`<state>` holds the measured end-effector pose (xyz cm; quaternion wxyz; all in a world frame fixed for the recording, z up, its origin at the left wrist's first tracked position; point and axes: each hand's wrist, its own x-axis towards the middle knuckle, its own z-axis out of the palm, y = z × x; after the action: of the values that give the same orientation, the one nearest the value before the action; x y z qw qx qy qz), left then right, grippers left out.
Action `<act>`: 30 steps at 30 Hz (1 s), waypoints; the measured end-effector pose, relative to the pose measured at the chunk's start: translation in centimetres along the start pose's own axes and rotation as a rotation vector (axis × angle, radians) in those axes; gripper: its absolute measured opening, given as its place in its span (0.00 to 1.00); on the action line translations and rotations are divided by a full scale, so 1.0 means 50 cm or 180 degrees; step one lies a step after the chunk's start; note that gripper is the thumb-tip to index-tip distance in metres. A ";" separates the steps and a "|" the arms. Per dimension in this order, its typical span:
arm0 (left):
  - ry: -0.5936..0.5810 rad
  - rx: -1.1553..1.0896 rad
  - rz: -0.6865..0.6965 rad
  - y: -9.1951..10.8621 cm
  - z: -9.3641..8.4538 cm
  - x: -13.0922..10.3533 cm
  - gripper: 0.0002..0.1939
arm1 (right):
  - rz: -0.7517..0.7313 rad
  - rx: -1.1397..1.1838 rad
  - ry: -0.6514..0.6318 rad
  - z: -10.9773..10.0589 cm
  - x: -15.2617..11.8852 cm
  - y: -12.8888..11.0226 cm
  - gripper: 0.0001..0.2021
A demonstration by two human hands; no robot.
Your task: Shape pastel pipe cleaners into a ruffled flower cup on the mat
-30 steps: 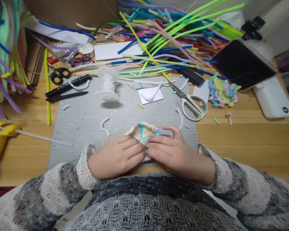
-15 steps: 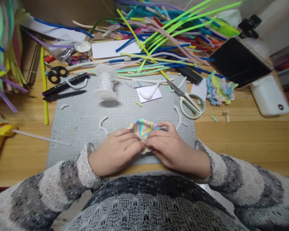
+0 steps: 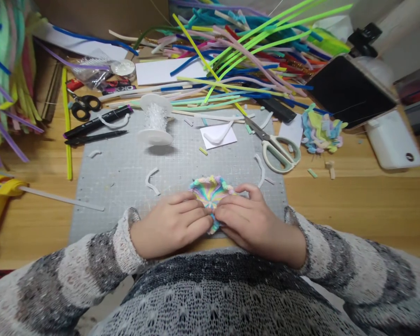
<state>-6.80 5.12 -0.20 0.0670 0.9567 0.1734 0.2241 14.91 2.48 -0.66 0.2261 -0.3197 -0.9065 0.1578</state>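
A round, ruffled pastel piece made of pipe cleaners, striped outward from its centre, lies between my two hands at the front of the grey cutting mat. My left hand is closed on its left side, fingers over the edge and fingertips near the centre. My right hand grips the right side, with its index finger bent at the ruffled rim. The thumbs and the underside of the piece are hidden. Short white pipe cleaner pieces lie on the mat beside both hands.
Scissors lie at the mat's right edge, near a ruffled pastel pipe cleaner bundle. A spool of clear thread stands behind my left hand. At the left sits a yellow glue gun. Many pipe cleaners cover the back.
The ruffled piece has turned or tilted slightly between my hands, showing more of its striped face and its lower edge. Both hands keep hold of it. The whole view has shifted a little.
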 end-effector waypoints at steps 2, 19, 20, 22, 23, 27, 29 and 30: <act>-0.0011 -0.0064 -0.0071 -0.002 0.001 0.008 0.12 | 0.0168 0.0170 0.0020 0.001 0.003 -0.001 0.04; -0.0191 0.0050 0.0219 -0.008 -0.006 -0.004 0.13 | -0.0259 0.0212 -0.0653 -0.034 0.010 0.037 0.05; -0.0174 0.0125 0.0226 -0.001 -0.006 -0.005 0.13 | -0.0275 0.0113 -0.0531 -0.027 0.006 0.027 0.05; -0.0160 0.0176 0.0236 0.009 -0.005 -0.007 0.12 | -0.0261 0.0021 -0.0306 -0.013 0.000 0.012 0.07; -0.0158 0.0170 0.0231 0.012 -0.005 -0.008 0.11 | -0.0250 0.0021 -0.0214 -0.007 -0.002 0.008 0.07; -0.0193 0.0069 0.0213 0.010 -0.004 -0.008 0.11 | -0.0135 0.0201 -0.0020 0.005 -0.006 0.006 0.07; -0.0222 -0.0019 0.0171 0.005 -0.002 -0.003 0.12 | -0.0037 0.0268 0.0013 0.004 -0.003 0.005 0.07; -0.0252 -0.0066 0.0127 0.003 -0.001 0.000 0.12 | 0.0020 0.0296 0.0013 0.003 -0.001 0.004 0.07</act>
<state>-6.76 4.98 -0.12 0.0792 0.9673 0.1492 0.1891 14.97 2.57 -0.89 0.2421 -0.3119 -0.8967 0.1999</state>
